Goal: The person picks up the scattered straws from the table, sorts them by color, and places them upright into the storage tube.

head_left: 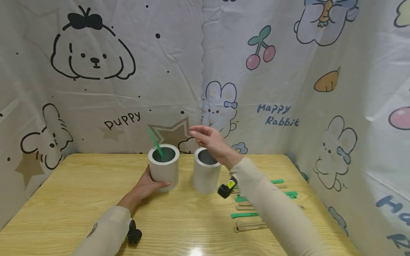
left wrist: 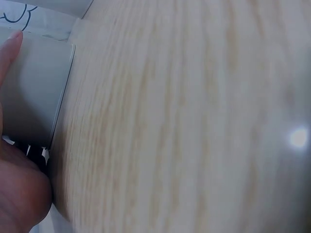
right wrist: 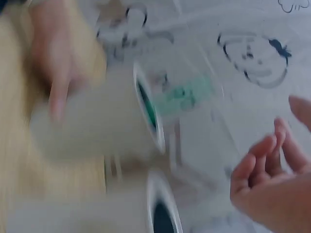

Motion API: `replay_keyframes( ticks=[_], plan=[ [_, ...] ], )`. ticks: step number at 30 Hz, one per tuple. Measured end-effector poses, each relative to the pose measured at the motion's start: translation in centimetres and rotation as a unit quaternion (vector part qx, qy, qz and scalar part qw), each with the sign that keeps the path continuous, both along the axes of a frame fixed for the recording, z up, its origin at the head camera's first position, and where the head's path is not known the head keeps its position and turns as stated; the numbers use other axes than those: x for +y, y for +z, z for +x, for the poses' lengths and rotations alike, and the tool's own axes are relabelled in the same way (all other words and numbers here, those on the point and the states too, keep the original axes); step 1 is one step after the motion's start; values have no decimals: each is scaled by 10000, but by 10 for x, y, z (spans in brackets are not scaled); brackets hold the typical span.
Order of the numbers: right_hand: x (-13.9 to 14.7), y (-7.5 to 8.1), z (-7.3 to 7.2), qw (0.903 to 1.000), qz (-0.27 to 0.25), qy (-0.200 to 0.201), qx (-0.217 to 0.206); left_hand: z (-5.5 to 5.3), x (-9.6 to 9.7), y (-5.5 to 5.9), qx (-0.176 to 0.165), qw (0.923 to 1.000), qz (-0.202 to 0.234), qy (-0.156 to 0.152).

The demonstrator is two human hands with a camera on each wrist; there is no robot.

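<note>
My left hand (head_left: 145, 185) grips a white cylindrical cup (head_left: 164, 173) from its left side, thumb across the front. A flat green stick (head_left: 154, 139) leans in that cup, its upper end above the rim; printed marks show on the green stick (right wrist: 187, 97) in the right wrist view. My right hand (head_left: 213, 141) is in the air, nearest a second white cup (head_left: 205, 179), partly overlapping its rim in the head view. The fingers of the right hand (right wrist: 272, 179) are loosely bent with nothing between them. In the left wrist view the cup (left wrist: 34, 92) lies along my palm.
Several flat green sticks (head_left: 244, 215) and tan sticks (head_left: 250, 226) lie in rows at the table's right, partly hidden under my right forearm. Behind the wooden table (head_left: 96, 185) hangs a patterned cloth (head_left: 166, 85), which also runs along both sides.
</note>
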State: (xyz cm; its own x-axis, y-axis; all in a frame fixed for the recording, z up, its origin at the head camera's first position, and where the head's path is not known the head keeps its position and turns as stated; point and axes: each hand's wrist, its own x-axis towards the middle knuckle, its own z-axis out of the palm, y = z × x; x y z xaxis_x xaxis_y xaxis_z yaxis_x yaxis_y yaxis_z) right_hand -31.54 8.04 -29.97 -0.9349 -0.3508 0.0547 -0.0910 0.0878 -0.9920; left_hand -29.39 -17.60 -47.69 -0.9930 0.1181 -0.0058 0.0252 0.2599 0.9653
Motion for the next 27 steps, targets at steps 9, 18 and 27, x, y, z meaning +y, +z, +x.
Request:
replay_keyframes(
  ticks=[9,18,27],
  plan=[
    [168,-60,-11,9756,2149,50,442,3,-2,0,100,9999,55,25],
    [236,-124,-10,9377,3396,336,657,3,-5,-1,102,9999,48,69],
    [241,-141,-12,9232,3764,124,767,1,-1,-1,86,9999,36,62]
  ],
)
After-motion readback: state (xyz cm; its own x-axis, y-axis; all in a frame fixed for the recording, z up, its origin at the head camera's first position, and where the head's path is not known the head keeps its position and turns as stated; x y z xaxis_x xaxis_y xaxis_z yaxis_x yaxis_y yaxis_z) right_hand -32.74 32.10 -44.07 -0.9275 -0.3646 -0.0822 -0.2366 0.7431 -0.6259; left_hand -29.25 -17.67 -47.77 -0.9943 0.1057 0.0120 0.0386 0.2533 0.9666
